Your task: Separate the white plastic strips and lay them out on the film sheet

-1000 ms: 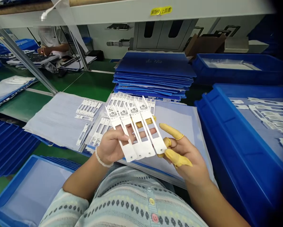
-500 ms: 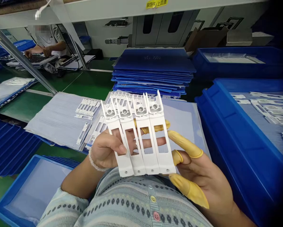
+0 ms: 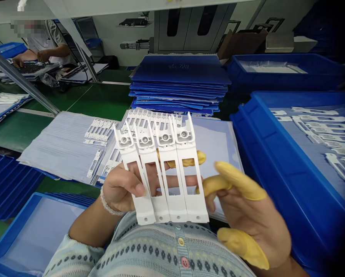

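Observation:
My left hand [image 3: 121,186] holds several long white plastic frame-like pieces [image 3: 173,207] side by side in a fan. Its thumb lies on the leftmost piece, and the other fingers pass behind, partly visible through the rectangular openings. At their upper ends, the pieces have upright prongs and a round screw boss; a small hole sits near each lower end. Yellow finger cots cover a left fingertip and several fingers of my right hand [image 3: 247,219]. That right hand is open beside the rightmost piece, thumb and fingers apart. One bent finger is at the piece's edge; whether it touches, I cannot tell.
More white pieces [image 3: 143,119] lie on sheets behind my hands, with others on a stack of sheets [image 3: 51,146] at left. A blue bin [image 3: 264,154] of similar pieces stands right. Blue boards [image 3: 178,73] are stacked behind. Across the bench, a person [image 3: 45,42] works.
My right hand has drawn slightly away from the pieces, and its thumb and index finger have spread apart. My left hand keeps its hold. The whole view has shifted a little.

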`<action>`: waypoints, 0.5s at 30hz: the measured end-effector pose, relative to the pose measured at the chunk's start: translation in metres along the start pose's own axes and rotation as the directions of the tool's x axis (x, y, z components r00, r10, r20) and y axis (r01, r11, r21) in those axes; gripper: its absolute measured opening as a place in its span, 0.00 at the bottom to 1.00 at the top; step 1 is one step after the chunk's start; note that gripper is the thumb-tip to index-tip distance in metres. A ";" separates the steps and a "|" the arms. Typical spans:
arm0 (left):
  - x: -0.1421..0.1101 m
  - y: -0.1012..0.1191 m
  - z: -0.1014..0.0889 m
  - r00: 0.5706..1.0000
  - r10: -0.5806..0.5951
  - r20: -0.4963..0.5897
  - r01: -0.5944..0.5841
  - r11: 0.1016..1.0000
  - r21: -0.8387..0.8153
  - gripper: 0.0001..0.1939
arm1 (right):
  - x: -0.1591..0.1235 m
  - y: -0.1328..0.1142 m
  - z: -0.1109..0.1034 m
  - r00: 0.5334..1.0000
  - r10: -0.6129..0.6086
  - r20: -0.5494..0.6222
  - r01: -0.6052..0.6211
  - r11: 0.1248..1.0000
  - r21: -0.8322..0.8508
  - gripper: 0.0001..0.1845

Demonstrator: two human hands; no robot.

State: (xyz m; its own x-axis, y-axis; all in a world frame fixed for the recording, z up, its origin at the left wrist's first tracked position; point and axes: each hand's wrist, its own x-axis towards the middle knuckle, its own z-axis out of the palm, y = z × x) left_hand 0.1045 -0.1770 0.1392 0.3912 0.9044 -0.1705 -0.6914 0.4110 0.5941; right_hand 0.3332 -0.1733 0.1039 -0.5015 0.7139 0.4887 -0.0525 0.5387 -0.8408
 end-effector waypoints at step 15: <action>0.020 -0.019 -0.022 0.968 -0.025 0.252 -0.009 0.991 0.132 0.09 | 0.020 0.009 0.000 0.851 -0.260 0.456 0.519 0.538 -0.664 0.14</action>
State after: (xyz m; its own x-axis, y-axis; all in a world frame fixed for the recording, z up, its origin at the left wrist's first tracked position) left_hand 0.1119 -0.1642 0.1073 0.5485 0.8360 0.0181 -0.6084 0.3842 0.6945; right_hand 0.3227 -0.1544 0.1065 -0.8070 0.2641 0.5282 0.2848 0.9576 -0.0438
